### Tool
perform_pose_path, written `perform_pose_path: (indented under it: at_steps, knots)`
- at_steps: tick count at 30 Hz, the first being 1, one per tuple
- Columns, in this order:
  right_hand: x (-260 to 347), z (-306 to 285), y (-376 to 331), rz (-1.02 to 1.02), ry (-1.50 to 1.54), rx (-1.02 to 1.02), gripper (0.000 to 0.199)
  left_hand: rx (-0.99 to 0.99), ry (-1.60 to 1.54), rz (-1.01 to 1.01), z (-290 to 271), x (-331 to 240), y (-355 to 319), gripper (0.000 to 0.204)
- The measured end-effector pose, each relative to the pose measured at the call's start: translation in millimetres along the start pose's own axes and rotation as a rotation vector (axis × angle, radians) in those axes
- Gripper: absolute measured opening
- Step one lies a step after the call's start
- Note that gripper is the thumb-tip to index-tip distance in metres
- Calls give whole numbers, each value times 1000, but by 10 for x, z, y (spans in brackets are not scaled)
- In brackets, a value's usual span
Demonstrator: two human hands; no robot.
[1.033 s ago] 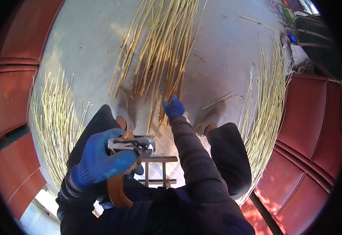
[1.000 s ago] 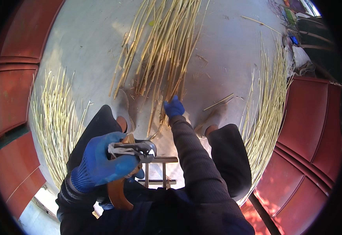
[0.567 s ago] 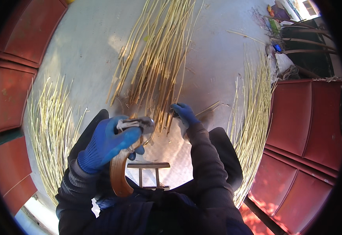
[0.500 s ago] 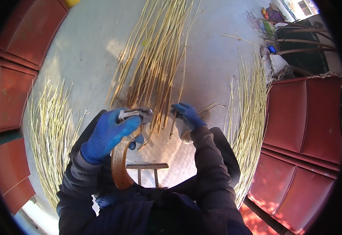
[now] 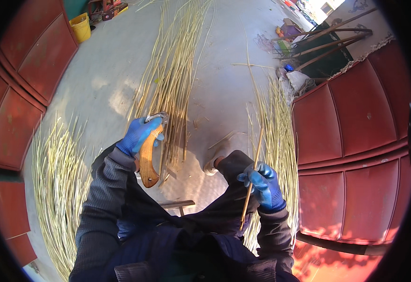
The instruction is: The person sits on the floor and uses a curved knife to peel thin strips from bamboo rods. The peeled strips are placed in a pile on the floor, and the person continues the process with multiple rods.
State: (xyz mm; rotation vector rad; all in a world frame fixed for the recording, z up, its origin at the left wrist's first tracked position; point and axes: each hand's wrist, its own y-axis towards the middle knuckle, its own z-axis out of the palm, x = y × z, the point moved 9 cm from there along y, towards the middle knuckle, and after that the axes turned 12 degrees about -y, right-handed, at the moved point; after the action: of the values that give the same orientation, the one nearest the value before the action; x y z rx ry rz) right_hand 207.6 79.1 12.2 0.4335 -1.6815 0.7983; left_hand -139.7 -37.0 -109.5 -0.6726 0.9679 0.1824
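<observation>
My left hand (image 5: 142,134), in a blue glove, is closed around a tool with a curved wooden handle (image 5: 147,162) and a grey metal head. The handle hangs downward, with a small hole near its end. The head's exact kind is partly hidden by my fingers. Over my right thigh, my right hand (image 5: 264,184), also gloved in blue, grips a long thin stalk (image 5: 246,207) near its thick lower end. This stalk slants upward and away, beyond the hand. A bundle of similar stalks (image 5: 172,89) lies on the floor ahead, its thick ends towards me.
More stalks lie at my left (image 5: 57,183) and right (image 5: 280,127). Red padded panels (image 5: 346,202) line both sides. A small wooden stool (image 5: 177,204) is between my legs. A yellow bucket (image 5: 80,28) stands far left; poles (image 5: 332,42) and clutter are far right.
My right hand has drawn a stalk out of the middle bundle, back and to the right, over my thigh. My left hand keeps the tool, a little farther left. The view has shifted.
</observation>
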Motion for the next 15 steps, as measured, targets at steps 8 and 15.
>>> perform_pose_path:
  at_steps: [8,15]
  knots:
    - [188,100,257,-100,-53,-100,13,382,250,-7,767,246,-969,28]
    - [433,434,416,-240,7,-136,17,494,800,318,1064,374,-1895,40]
